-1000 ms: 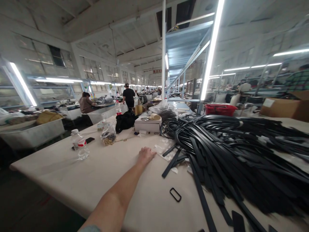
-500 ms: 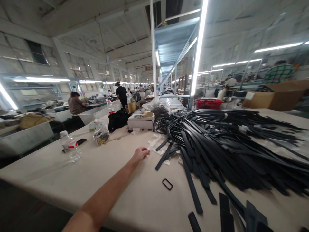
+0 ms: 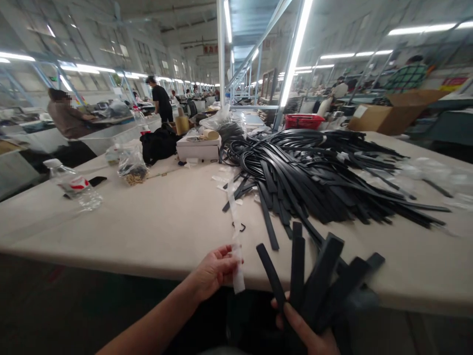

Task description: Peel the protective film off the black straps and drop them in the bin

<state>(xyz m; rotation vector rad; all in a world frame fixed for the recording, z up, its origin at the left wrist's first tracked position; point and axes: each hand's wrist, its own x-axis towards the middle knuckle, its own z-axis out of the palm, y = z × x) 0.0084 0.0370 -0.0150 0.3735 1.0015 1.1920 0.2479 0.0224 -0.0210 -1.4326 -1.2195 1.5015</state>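
My left hand [image 3: 218, 268] pinches a whitish, see-through plastic strip [image 3: 237, 282] near the table's front edge. The strip trails away over the tabletop and crosses a small black rectangular ring [image 3: 242, 227], covering part of it. At the lower right, my right hand [image 3: 301, 328] is closed round several flat black straps [image 3: 320, 281], whose ends fan upward. Behind them a big pile of black straps [image 3: 318, 192] spreads over the table, with bits of clear plastic by its left side.
On the pale table [image 3: 166, 217] lie a water bottle [image 3: 76, 185], a dark phone [image 3: 98, 181], a plastic bag of brass-coloured pieces [image 3: 133, 167], a black bundle [image 3: 159, 144] and a white box [image 3: 199, 149]. A red basket [image 3: 303, 121] and a cardboard box [image 3: 384, 114] stand behind. Several people work beyond.
My left hand has come back toward the front edge, drawing the plastic strip along. My right hand has come into view holding straps. The camera view has tilted downward.
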